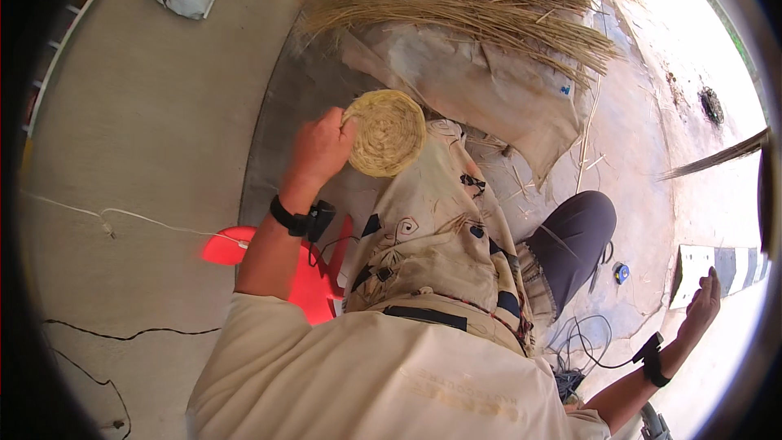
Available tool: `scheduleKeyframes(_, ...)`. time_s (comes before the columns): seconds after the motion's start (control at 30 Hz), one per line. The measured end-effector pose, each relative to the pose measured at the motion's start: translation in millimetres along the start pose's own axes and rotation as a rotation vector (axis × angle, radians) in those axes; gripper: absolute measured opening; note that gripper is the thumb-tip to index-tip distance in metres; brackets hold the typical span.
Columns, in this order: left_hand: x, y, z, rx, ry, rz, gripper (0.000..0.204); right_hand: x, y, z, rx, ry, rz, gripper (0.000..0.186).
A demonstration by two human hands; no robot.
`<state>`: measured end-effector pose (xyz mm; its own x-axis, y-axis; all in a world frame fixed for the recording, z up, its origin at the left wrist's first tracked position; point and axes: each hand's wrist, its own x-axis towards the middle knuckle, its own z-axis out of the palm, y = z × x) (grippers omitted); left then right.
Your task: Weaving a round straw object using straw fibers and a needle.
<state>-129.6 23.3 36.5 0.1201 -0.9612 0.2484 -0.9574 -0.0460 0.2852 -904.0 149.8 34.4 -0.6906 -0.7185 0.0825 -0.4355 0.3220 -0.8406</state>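
Note:
A round, shallow coiled straw basket (387, 134) is held up above my lap, its woven inner face toward me. My left hand (324, 147) is closed on its left rim, slightly blurred. Far out to the right is my right hand (705, 303), well away from the basket. Its fingers look stretched out, seen edge-on, and nothing shows in them. Each wrist wears a black strap; the left one carries a small black box (321, 220). Patterned cloth (432, 228) covers my lap below the basket.
A big bundle of dry straw (464, 0) lies ahead on a pale sheet (456, 73). A red plastic seat (314, 277) shows by my left arm. Right of my knee lie a small blue round object (621, 272) and black cables (578, 342). A white cable (163, 220) crosses the left floor.

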Motion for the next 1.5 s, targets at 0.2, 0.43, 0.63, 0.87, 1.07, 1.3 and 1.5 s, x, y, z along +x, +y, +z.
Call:
scheduleKeyframes(0.2,-13,59,12,-0.229,-0.056,0.089,0.026,-133,-100,157,0.304,-0.700,-0.226,0.033)
scheduleKeyframes(0.43,-44,110,11,-0.351,-0.214,0.148,0.030,-251,-196,291,0.138,-0.873,-0.786,0.009)
scheduleKeyframes(0.63,-47,114,16,-0.419,-0.200,0.223,0.029,-250,-196,291,0.084,-0.843,-0.804,0.007)
scheduleKeyframes(0.87,-48,118,18,-0.413,-0.212,0.269,0.025,-250,-194,290,0.029,-0.878,-0.782,0.008)
scheduleKeyframes(1.07,-51,122,18,-0.356,-0.204,0.285,0.028,-251,-191,292,0.152,-0.853,-0.739,0.006)
scheduleKeyframes(1.3,-50,124,16,-0.388,-0.207,0.254,0.027,-252,-193,287,0.063,-0.877,-0.714,0.008)
scheduleKeyframes(1.5,-50,122,18,-0.393,-0.207,0.278,0.027,-252,-190,283,0.088,-0.879,-0.749,0.008)
